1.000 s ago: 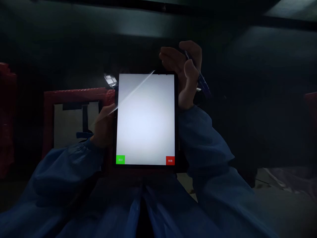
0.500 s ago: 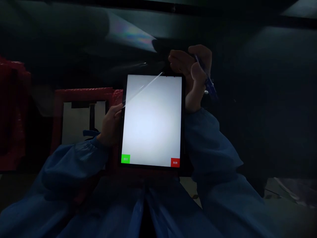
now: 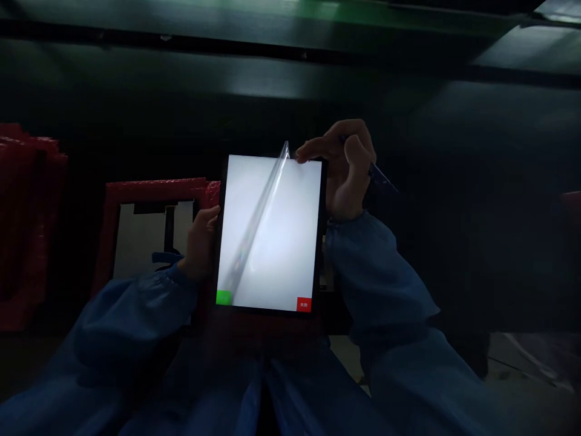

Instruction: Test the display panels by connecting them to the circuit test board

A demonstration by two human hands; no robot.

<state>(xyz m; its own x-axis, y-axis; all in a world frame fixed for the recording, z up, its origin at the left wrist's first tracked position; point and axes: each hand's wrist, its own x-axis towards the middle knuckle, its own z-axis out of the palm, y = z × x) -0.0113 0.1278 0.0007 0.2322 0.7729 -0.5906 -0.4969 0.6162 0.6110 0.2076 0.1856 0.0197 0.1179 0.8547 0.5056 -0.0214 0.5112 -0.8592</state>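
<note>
A lit tablet (image 3: 281, 242) with a white screen is upright in front of me, a green button at its lower left corner and a red one at its lower right. My left hand (image 3: 201, 242) grips its left edge. My right hand (image 3: 341, 166) pinches a clear protective film (image 3: 258, 224) at the top edge; the film lies partly lifted in a diagonal fold across the screen. A blue pen (image 3: 381, 177) is tucked in the same hand and points away to the right. Both arms wear blue sleeves.
The room is dark. Behind the tablet to the left stands a red tray (image 3: 154, 191) holding a pale panel (image 3: 140, 242). More red trays (image 3: 27, 230) are stacked at the far left. A dark shelf edge (image 3: 290, 54) runs overhead.
The right hand has come down to the tablet's top edge with the film. The film's fold has swung from the upper left corner to a long diagonal across the screen.
</note>
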